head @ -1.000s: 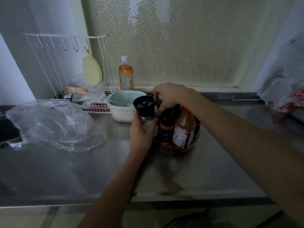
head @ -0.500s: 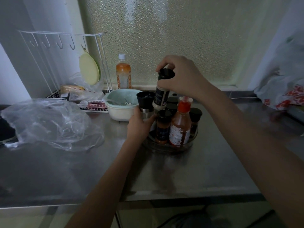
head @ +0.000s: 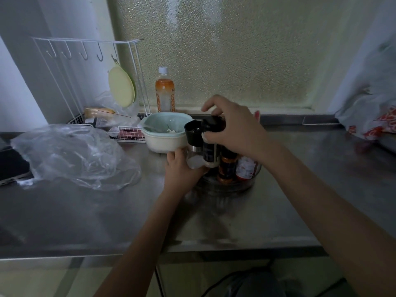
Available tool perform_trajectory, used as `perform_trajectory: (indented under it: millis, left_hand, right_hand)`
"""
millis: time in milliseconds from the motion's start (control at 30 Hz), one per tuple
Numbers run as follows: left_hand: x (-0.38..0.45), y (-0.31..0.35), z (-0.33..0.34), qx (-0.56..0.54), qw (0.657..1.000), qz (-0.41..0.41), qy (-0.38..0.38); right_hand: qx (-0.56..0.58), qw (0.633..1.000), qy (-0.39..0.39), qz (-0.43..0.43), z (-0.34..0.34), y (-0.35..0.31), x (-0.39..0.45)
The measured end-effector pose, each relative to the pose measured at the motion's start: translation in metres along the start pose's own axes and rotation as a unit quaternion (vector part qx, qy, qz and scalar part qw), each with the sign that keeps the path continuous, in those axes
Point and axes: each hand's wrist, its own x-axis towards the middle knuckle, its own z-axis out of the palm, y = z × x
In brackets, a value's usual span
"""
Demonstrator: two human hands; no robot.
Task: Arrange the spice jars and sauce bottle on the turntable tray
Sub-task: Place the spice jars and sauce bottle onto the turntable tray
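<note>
A clear round turntable tray (head: 230,185) stands on the steel counter. On it I see an orange-banded dark spice jar (head: 227,168) and a sauce bottle with a red-and-white label (head: 246,168), both partly hidden by my right arm. My right hand (head: 233,129) grips a tall black-capped spice jar (head: 211,151) by its top, low at the tray's left side. My left hand (head: 182,170) holds a glass grinder with a black top (head: 194,144) at the tray's left edge.
A pale green bowl (head: 165,133) stands just left of the grinder. A crumpled clear plastic bag (head: 70,155) lies at the left. A white wire rack (head: 90,86) and an orange drink bottle (head: 165,93) stand at the back. A bag (head: 372,118) sits far right.
My right hand lifted the tall black-capped jar up out of the group, then brought it down to the tray's left side beside the grinder. My left hand stayed on the grinder.
</note>
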Motion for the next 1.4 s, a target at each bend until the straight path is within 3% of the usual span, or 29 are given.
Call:
perform_trajectory:
  millis: [67, 200, 300, 367, 400, 467, 500, 533, 600, 667, 900, 1033, 1100, 1267, 1400]
  left_hand:
    - [-0.011, 0.001, 0.001, 0.003, 0.999, 0.026, 0.035]
    - [-0.026, 0.007, 0.000, 0.006, 0.968, 0.173, 0.184]
    - [-0.035, 0.015, 0.004, 0.087, 0.949, 0.257, 0.158]
    - [-0.038, 0.016, 0.010, 0.102, 0.957, 0.248, 0.115]
    - [-0.038, 0.016, 0.012, 0.092, 0.962, 0.234, 0.108]
    - [-0.038, 0.016, 0.015, 0.081, 0.965, 0.219, 0.119]
    - [-0.037, 0.015, 0.016, 0.080, 0.964, 0.218, 0.126]
    - [-0.036, 0.015, 0.016, 0.079, 0.965, 0.215, 0.128]
    - [-0.036, 0.015, 0.016, 0.076, 0.968, 0.206, 0.124]
    - [-0.036, 0.015, 0.016, 0.087, 0.963, 0.219, 0.129]
    - [-0.035, 0.013, 0.016, 0.139, 0.927, 0.315, 0.147]
    - [-0.036, 0.014, 0.019, 0.138, 0.923, 0.335, 0.133]
    - [-0.040, 0.019, 0.018, 0.096, 0.932, 0.328, 0.123]
    - [-0.055, 0.041, 0.019, 0.017, 0.940, 0.331, 0.079]
    - [-0.061, 0.042, 0.019, -0.037, 0.957, 0.275, 0.080]
  right_hand:
    - [-0.006, 1.000, -0.014, 0.009, 0.008, 0.008, -0.009]
    - [-0.011, 0.999, -0.012, 0.028, 0.025, 0.026, -0.021]
    - [-0.042, 0.999, 0.001, 0.014, 0.032, 0.031, -0.029]
    - [-0.001, 0.997, 0.075, -0.006, 0.028, 0.029, -0.036]
    - [0.026, 0.988, 0.153, -0.009, 0.022, 0.029, -0.040]
    - [0.047, 0.947, 0.318, 0.007, 0.009, 0.039, -0.047]
    - [0.057, 0.932, 0.356, 0.039, 0.005, 0.049, -0.049]
    - [0.073, 0.930, 0.349, 0.088, 0.003, 0.060, -0.048]
    - [0.115, 0.944, 0.254, 0.174, 0.008, 0.078, -0.046]
    - [0.127, 0.957, 0.193, 0.174, 0.019, 0.087, -0.046]
    - [0.137, 0.953, 0.226, 0.150, 0.026, 0.092, -0.044]
    - [0.152, 0.913, 0.357, 0.124, 0.006, 0.076, -0.056]
    - [0.166, 0.904, 0.377, 0.114, -0.006, 0.066, -0.062]
    - [0.140, 0.933, 0.317, 0.095, 0.007, 0.033, -0.079]
    - [0.167, 0.953, 0.242, 0.079, 0.026, 0.024, -0.080]
